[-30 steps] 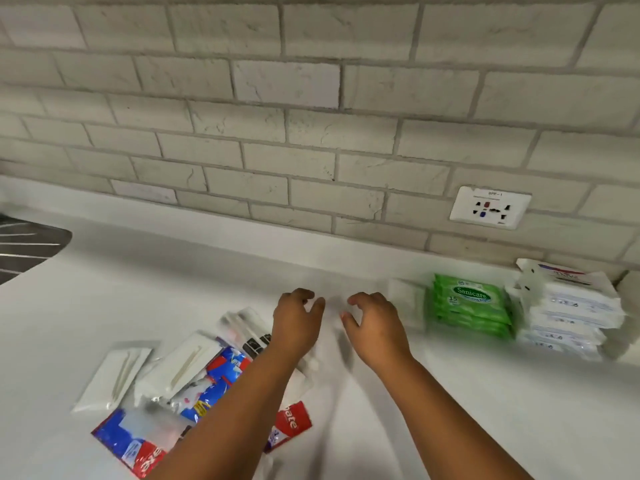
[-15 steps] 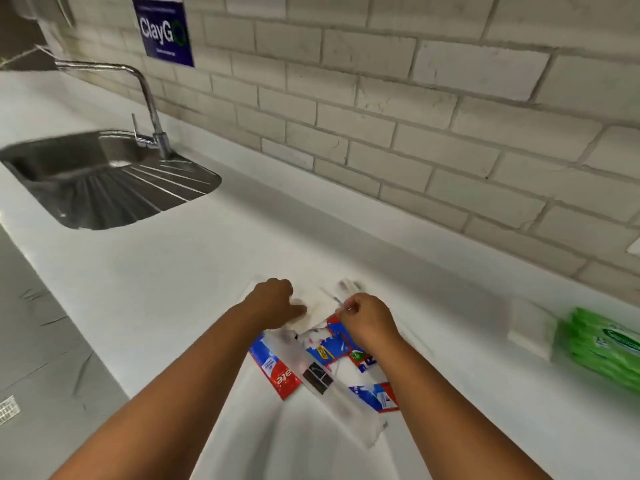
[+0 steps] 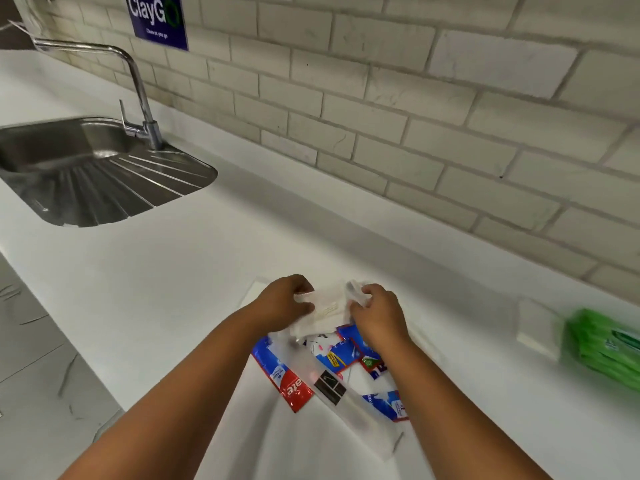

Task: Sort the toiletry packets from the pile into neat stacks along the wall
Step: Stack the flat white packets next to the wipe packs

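Observation:
A pile of toiletry packets (image 3: 332, 368) lies on the white counter (image 3: 173, 278) in front of me: red-and-blue toothpaste sachets, a long clear sleeve with a black label, and white packets. My left hand (image 3: 284, 301) and my right hand (image 3: 375, 308) both grip a white translucent packet (image 3: 327, 308) at the top of the pile, one at each end. Against the wall at the right stand a small white stack (image 3: 536, 323) and a stack of green wipe packs (image 3: 606, 344), blurred.
A steel sink (image 3: 69, 161) with a drainboard and a tall tap (image 3: 138, 91) is at the far left. The brick wall (image 3: 381, 98) carries a blue sign (image 3: 157, 19). The counter's front edge drops to a grey floor at the lower left.
The view swung left from the stacks to the pile and sink. Both hands came from open air by the wall down onto the pile and took hold of a white packet.

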The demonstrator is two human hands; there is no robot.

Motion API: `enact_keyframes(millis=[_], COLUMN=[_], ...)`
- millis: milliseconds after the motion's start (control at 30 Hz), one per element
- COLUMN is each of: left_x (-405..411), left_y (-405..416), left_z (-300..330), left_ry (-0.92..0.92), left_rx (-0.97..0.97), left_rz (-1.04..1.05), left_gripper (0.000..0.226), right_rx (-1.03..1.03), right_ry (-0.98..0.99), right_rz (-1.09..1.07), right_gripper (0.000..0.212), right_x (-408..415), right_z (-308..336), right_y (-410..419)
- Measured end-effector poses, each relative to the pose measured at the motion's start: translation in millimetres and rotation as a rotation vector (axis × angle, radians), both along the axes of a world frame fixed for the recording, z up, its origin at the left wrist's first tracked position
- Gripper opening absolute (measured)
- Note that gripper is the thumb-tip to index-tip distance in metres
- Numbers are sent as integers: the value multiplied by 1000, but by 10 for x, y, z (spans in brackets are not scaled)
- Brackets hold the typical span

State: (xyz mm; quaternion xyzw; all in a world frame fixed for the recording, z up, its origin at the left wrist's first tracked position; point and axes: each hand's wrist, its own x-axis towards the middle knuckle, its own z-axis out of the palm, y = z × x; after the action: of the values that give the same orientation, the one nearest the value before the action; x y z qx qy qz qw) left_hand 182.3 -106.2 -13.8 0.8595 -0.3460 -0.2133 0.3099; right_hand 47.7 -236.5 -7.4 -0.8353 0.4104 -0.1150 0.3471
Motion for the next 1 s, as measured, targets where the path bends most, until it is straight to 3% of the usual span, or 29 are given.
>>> enact_keyframes(millis=[133,267,367,467,600,700,1000], left_x=[-21,-288,-618,-1040,-1586,-1965,-2709], left_y=[-145,-406,-652,-934,-1339,-1543,-1994], left_z=[196,259,218,159,92,-15,-335], left_ry=[270,449,592,649,627,427,15], left_rx=[-203,-327,-393,-394,-297,-206,-136], left_rz=[-16,36,69,26,-46,-118,-191], left_gripper=[18,18,19,18,19,18,17], right_rx=[40,421,569,529,385,250,-76], right_ry=[-136,-322,-362,-384,-423,-342,-11], right_rz=[-63,-285,-352,-415,-588,-659,-592], right_gripper=[43,45,30,16,17,24,36], right_x=[-114,-368,-663,-1004,-1559,-2009,-2679], right_z=[162,201,136,66,5,-120,-406], right_y=[-210,-305,-359,-458,-728,-833,-1164])
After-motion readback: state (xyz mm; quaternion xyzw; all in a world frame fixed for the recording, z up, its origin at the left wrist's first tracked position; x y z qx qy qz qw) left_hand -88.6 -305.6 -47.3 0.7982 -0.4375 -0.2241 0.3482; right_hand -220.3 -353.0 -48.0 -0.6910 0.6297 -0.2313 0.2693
